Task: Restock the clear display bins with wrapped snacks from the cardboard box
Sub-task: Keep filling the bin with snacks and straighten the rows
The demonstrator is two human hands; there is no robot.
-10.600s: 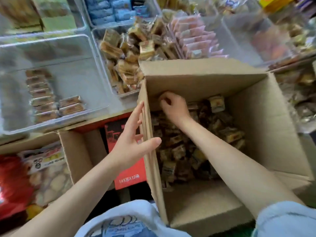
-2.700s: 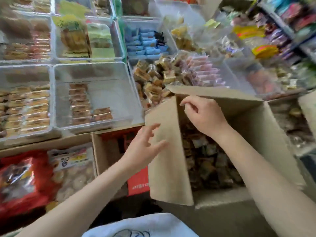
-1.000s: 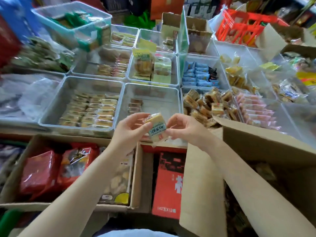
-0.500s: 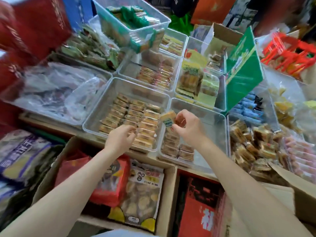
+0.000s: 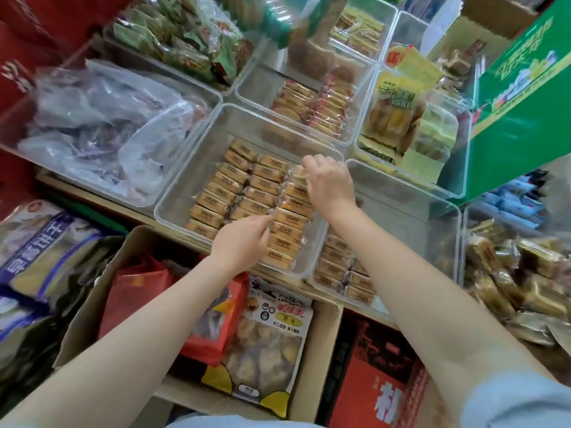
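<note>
— Head view, start with the snacks: how many, and where?

— The wrapped snacks (image 5: 244, 196) lie in the clear display bin (image 5: 197, 156) at the middle of the shelf, in three rows running from near to far. I count roughly seven in the left row, six in the middle, and about eight in the right row, though hands cover part of that last one.

— Which way do they point?

— Each packet's long axis runs left to right, tilted slightly, the labels facing up. They are stacked edge against edge down each row.

— And the hands?

— The right hand (image 5: 329, 180) is at the far end of the right row, fingers curled down onto a packet (image 5: 298, 176); its grip looks closed on that packet, though the fingertips are hidden. The left hand (image 5: 244, 239) is at the near part of the same row, thumb and fingers pinching the edge of a packet (image 5: 289, 216).

— What surrounds that bin?

— Just right of it, a second clear bin (image 5: 401, 193) holds a short double stack of similar packets (image 5: 343, 273) at its near left corner. Farther back, a bin of red-trimmed packets (image 5: 315, 103). To the left, a bin of crumpled plastic bags (image 5: 102, 125). A green carton (image 5: 522, 97) stands at the far right. Below the shelf, a cardboard box (image 5: 123, 251) holds red bags (image 5: 136, 295) and a bag of pastries (image 5: 268, 344).
</note>
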